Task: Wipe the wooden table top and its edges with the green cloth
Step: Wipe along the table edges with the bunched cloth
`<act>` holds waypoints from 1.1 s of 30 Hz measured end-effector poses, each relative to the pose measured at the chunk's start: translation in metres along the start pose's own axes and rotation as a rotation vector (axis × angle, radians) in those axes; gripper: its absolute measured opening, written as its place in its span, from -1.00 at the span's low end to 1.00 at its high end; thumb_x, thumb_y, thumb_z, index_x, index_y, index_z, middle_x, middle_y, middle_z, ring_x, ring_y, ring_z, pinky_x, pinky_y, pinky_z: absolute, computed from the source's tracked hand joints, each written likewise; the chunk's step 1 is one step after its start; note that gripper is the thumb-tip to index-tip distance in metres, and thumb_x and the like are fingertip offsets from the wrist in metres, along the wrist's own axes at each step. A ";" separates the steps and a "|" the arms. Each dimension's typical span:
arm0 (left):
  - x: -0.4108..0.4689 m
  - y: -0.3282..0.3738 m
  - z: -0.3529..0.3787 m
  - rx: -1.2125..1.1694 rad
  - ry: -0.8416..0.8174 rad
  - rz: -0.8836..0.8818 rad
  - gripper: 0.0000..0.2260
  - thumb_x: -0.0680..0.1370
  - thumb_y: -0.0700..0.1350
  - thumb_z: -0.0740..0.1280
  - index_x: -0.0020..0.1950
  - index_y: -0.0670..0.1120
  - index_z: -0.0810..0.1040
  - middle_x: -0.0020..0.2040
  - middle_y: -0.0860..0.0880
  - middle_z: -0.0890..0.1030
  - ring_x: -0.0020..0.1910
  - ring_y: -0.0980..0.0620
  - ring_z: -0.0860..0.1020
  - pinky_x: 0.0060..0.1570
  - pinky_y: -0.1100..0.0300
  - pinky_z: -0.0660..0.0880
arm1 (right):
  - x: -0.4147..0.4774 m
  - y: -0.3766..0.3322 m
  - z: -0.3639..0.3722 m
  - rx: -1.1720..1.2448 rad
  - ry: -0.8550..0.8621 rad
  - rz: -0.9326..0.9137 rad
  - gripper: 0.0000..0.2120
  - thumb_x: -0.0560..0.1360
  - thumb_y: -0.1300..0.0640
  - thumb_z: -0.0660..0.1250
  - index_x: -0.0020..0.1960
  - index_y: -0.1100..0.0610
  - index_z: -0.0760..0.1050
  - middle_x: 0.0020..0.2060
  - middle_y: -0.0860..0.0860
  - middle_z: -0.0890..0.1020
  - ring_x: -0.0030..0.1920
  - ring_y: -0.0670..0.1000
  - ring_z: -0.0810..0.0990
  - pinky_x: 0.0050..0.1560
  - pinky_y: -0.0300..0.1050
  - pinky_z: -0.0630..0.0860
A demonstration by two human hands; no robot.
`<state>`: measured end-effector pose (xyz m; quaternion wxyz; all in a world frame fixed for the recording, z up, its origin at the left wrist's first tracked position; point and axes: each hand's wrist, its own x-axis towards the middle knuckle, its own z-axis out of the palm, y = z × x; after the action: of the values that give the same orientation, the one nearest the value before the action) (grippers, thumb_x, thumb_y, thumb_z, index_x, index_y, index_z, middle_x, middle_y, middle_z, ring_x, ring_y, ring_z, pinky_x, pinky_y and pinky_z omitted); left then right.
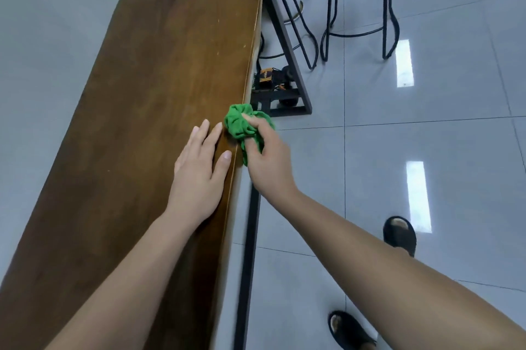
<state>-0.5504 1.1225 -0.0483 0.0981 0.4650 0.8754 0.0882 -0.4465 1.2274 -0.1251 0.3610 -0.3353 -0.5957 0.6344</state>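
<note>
A long brown wooden table top [148, 70] runs from the near left to the far middle of the head view. Its right edge [250, 65] faces the floor side. My left hand [199, 170] lies flat on the top close to that edge, fingers spread, holding nothing. My right hand [267, 156] is just off the edge and grips a bunched green cloth [240, 125]. The cloth is pressed against the table's right edge, partly over the top and partly hanging down beside it.
Black metal table legs and a frame [284, 36] stand under the right side, with a small yellow and black device [269, 78] on the floor there. Black stool legs [355, 33] stand at the back right. My sandalled feet [400, 236] are on the glossy grey tiles.
</note>
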 end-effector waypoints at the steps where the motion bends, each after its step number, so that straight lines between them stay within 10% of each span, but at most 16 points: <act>1: -0.007 -0.002 0.001 -0.003 0.001 0.009 -0.47 0.81 0.17 0.09 0.79 0.16 0.14 0.80 0.09 0.09 0.79 0.07 -0.03 0.72 -0.27 0.10 | -0.021 -0.001 0.001 0.001 -0.006 0.008 -0.57 0.70 0.33 0.29 0.49 0.02 0.60 0.40 -0.09 0.67 0.40 -0.07 0.61 0.45 0.04 0.54; 13: -0.050 -0.028 0.014 0.055 0.066 0.034 -0.51 0.82 0.08 0.00 0.78 0.13 0.18 0.80 0.11 0.11 0.78 0.11 0.00 0.72 -0.19 0.11 | -0.214 0.002 0.008 0.161 -0.114 0.071 -0.45 0.67 0.43 0.32 0.47 -0.10 0.59 0.52 -0.10 0.59 0.64 -0.11 0.42 0.58 -0.16 0.41; 28: -0.048 -0.019 0.013 0.093 0.079 -0.025 -0.36 0.73 0.34 -0.21 0.78 0.21 0.17 0.79 0.18 0.11 0.77 0.12 0.02 0.73 -0.18 0.07 | 0.160 -0.024 -0.014 -0.201 -0.009 0.130 -0.60 0.64 0.39 0.14 0.30 0.00 0.51 -0.06 -0.04 0.66 -0.14 -0.03 0.66 -0.14 -0.10 0.63; 33: -0.048 -0.020 0.013 0.090 0.083 -0.027 -0.31 0.70 0.40 -0.27 0.77 0.22 0.16 0.79 0.19 0.10 0.77 0.12 0.03 0.73 -0.22 0.10 | 0.196 -0.024 -0.020 -0.107 0.007 0.211 -0.56 0.65 0.39 0.13 0.34 -0.03 0.51 0.09 0.01 0.69 0.09 0.03 0.70 0.23 0.10 0.71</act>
<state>-0.5362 1.0721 -0.0618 0.0419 0.4532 0.8879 0.0665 -0.5283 1.4063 -0.1012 0.2759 -0.4171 -0.5889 0.6350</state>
